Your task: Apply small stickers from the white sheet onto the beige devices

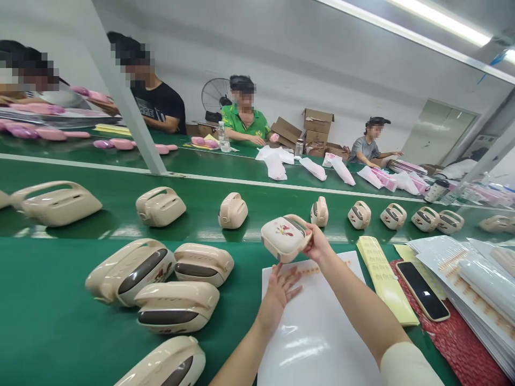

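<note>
A cream handled case with a red flower print is raised above the front edge of the green belt. My right hand has its fingers wrapped around the case's handle side. Just under the case is my left hand, fingers spread, one fingertip at the case's lower edge. Beneath both hands lies a glossy white sheet with a row of small orange marks near its top. To the left, several similar cream cases with dark windows rest on the green table.
More cream cases stand along the green belt. Right of the sheet are yellow sticker strips, a phone and stacked sheets on red bubble wrap. Several people sit across the belt among pink items; a white post rises left.
</note>
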The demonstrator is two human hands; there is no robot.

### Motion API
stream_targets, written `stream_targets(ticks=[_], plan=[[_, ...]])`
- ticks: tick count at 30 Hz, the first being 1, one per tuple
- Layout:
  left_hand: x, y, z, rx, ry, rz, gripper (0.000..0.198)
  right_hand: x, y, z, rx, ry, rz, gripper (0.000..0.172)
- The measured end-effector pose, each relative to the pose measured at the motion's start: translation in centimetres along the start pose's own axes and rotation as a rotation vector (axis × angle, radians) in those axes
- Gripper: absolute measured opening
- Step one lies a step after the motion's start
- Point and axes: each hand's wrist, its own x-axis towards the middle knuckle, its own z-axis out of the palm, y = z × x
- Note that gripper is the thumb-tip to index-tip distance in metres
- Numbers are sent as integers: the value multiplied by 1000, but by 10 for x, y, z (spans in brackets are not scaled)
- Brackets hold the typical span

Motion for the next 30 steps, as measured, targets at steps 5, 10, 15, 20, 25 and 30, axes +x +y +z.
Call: stream_targets(ticks=[5, 10, 15, 20, 25, 30], plan=[[-18, 6, 5, -365, 6, -18, 57, -71, 40, -17, 54, -42, 232, 29], [-35, 16, 11, -424, 121, -168, 50, -123, 62, -40, -80, -87, 223, 23], [-42, 38, 30, -222, 340, -122, 59, -150, 53, -123, -720, 503, -382, 34], [-47, 50, 42, -144, 359, -96, 60, -146, 36, -198, -898, 955, -191, 22], [-45, 50, 38, -115, 373, -156, 58, -133, 32, -208, -854, 939, -100, 11], [-39, 41, 26, -57, 358, -151, 62, -131, 35, -200, -789, 991, -160, 8]])
